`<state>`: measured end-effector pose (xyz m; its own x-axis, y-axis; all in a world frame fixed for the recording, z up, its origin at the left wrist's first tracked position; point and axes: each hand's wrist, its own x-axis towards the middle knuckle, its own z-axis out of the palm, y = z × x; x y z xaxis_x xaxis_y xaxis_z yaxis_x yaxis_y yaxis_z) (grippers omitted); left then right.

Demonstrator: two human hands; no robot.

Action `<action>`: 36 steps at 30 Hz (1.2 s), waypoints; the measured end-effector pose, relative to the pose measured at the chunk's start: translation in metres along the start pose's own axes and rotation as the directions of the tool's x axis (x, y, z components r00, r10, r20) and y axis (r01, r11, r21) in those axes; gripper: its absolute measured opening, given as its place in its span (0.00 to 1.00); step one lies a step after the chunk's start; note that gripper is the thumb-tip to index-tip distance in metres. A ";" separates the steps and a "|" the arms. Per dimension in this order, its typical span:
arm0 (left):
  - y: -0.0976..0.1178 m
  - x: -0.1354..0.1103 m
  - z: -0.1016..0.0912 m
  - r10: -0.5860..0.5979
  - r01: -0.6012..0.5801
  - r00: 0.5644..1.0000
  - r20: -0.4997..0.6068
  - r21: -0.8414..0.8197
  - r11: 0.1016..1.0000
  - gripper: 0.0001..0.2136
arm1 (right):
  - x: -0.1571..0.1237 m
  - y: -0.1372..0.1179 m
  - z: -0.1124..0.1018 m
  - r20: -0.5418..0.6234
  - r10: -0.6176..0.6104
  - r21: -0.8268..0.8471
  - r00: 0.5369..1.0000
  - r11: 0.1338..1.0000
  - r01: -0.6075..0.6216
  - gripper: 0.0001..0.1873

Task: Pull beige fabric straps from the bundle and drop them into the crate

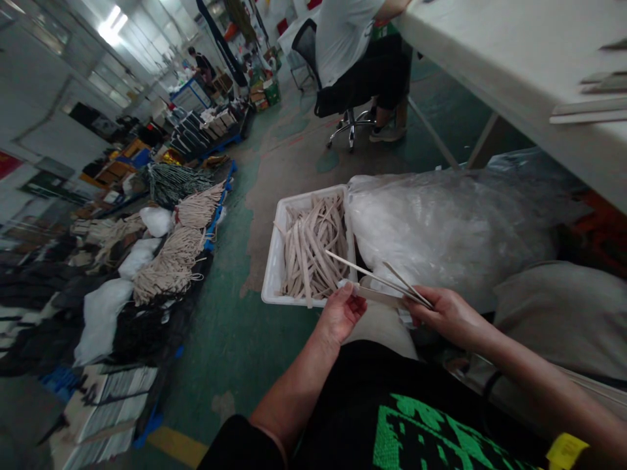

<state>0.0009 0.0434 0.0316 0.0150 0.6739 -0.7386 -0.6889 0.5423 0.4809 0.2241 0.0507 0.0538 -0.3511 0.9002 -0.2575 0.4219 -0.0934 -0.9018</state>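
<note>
My left hand [341,314] pinches the end of a flat beige strip [379,296], where a small white piece shows at my fingertips. My right hand [447,316] is closed around the strip's other end and a few more thin strips that fan out to the left. One of these reaches over the white plastic tray [270,274] just beyond my hands. Many loose beige strips [313,245] lie tangled in the tray, some hanging over its rim. The far ends of the strips in my right hand are partly hidden by my fingers.
A large clear plastic bag [441,215] bulges beside the tray, under a white table [490,39] with flat strips on it. Ahead, a person sits on a wheeled chair [350,121]. Pallets on the left carry beige bundles [169,264] and white bags [100,320].
</note>
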 end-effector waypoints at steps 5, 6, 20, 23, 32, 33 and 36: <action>0.000 0.000 0.001 -0.002 0.002 0.999 -0.044 -0.008 1.000 0.14 | -0.001 -0.002 -0.002 0.010 -0.025 -0.041 1.000 0.999 0.026 0.17; 0.001 0.000 0.001 -0.005 0.004 0.999 -0.051 -0.019 1.000 0.14 | -0.002 -0.002 -0.002 0.025 -0.027 -0.050 0.999 0.998 0.028 0.16; -0.011 -0.002 0.001 -0.061 0.059 0.998 0.026 0.084 0.995 0.21 | 0.004 -0.002 0.006 -0.013 0.006 -0.252 1.000 0.968 -0.009 0.10; -0.021 -0.004 0.004 -0.056 0.054 0.998 0.041 0.068 0.996 0.22 | 0.005 -0.003 0.008 -0.024 0.018 -0.252 1.000 0.968 -0.023 0.12; -0.016 -0.014 0.007 0.030 -0.033 0.998 0.053 0.046 0.998 0.23 | -0.005 -0.010 -0.005 0.130 0.166 -0.217 0.977 0.967 -0.136 0.26; -0.019 -0.016 0.008 0.020 -0.024 0.996 0.081 0.053 0.998 0.23 | -0.003 -0.012 -0.002 0.117 0.152 -0.237 0.981 0.964 -0.121 0.25; -0.025 -0.017 0.010 0.037 -0.041 0.992 0.119 0.030 0.999 0.26 | -0.004 -0.012 0.002 0.138 0.135 -0.238 0.981 0.966 -0.099 0.24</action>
<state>0.0247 0.0234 0.0371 0.0759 0.7486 -0.6586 -0.6670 0.5291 0.5246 0.2185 0.0477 0.0654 -0.4031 0.8118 -0.4224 0.6417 -0.0783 -0.7630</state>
